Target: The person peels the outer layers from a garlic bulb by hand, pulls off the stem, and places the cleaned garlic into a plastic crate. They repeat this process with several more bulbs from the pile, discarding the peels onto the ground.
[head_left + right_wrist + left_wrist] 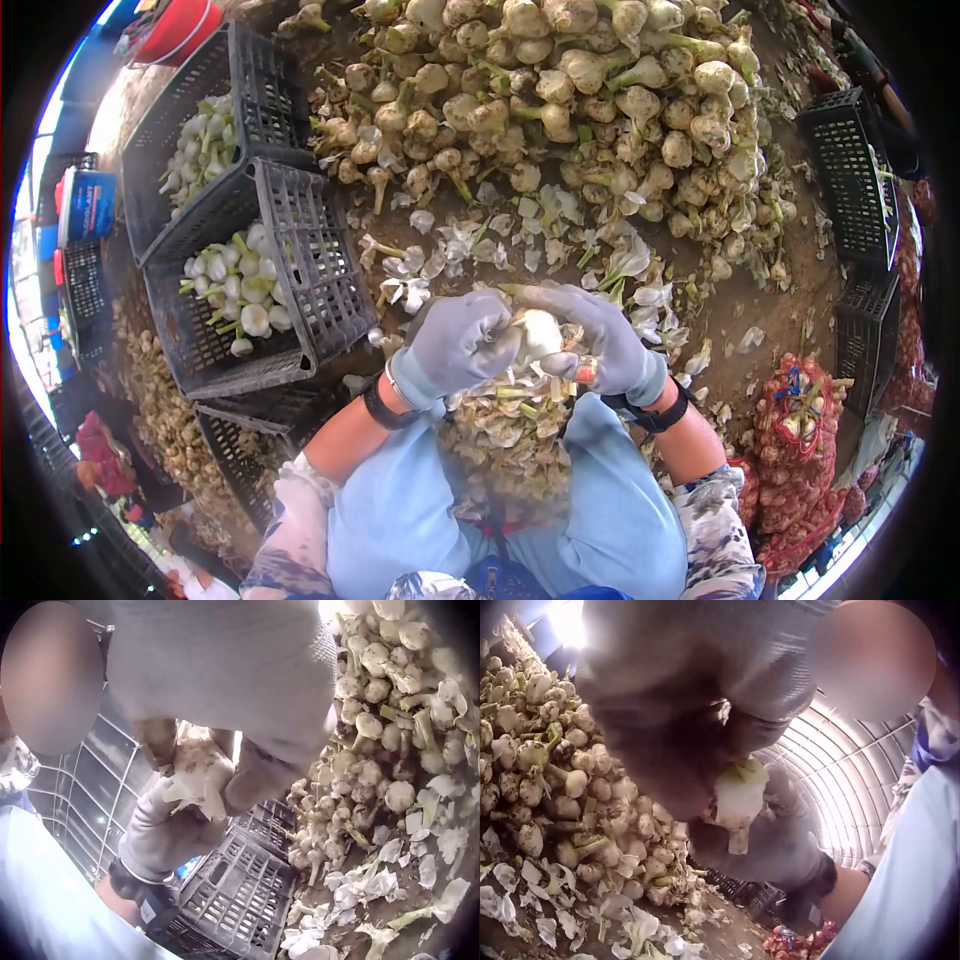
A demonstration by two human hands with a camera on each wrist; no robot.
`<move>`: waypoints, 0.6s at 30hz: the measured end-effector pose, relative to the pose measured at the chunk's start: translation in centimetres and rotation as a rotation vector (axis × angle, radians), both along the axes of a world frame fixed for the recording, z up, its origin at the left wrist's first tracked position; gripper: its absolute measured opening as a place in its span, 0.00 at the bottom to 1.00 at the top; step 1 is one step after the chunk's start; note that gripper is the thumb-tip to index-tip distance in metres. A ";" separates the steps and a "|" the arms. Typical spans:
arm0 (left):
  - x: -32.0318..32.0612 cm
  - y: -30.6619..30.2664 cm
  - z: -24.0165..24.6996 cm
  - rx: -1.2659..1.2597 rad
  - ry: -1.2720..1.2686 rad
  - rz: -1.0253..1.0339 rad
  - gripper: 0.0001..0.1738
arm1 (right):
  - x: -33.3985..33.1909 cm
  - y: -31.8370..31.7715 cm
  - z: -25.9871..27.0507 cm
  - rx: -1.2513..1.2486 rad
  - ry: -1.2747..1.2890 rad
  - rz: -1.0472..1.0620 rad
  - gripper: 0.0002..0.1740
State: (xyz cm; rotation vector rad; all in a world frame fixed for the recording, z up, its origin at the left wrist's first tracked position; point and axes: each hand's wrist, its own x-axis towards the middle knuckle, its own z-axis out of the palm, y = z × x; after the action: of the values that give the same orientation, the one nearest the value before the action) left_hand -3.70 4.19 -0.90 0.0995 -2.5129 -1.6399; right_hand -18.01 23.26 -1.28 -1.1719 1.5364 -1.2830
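Both hands wear grey gloves and meet in front of the knees over one garlic bulb (540, 333). My left hand (450, 340) curls its fingers at the bulb's left side and pinches it. From the other side my right hand (605, 340) grips it between fingers and thumb. A small orange-red piece (586, 372) shows at the right palm; its kind is hidden by the glove. White and smooth in the left wrist view, the bulb (739, 796) has a short stem stub pointing down. Loose papery skin (196, 791) hangs from it in the right wrist view.
A large heap of unpeeled garlic (560, 100) lies ahead, with shed skins (460, 245) before it. Black crates (310, 260) holding cleaned bulbs (240, 280) stand at left. Red net sacks (800, 460) and more black crates (850, 180) are at right. Peelings (510, 430) lie between the legs.
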 end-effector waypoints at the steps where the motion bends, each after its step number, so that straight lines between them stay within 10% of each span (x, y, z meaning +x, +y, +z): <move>1: 0.0 0.2 -0.2 0.026 0.025 0.023 0.06 | 0.1 0.0 -0.4 -0.036 0.003 -0.009 0.45; 10: 1.4 1.3 0.1 0.752 -0.252 0.149 0.04 | 2.3 1.6 0.5 0.043 -0.827 -0.110 0.46; 18: 1.2 0.8 0.3 0.468 -0.222 0.098 0.06 | 1.4 1.5 0.1 0.060 -0.541 -0.143 0.45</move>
State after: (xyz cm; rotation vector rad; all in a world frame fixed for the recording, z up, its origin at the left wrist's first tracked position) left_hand -2.51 4.98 -0.61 0.4667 -2.1633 -2.2460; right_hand -16.56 24.75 -1.18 -0.6100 1.2549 -1.4869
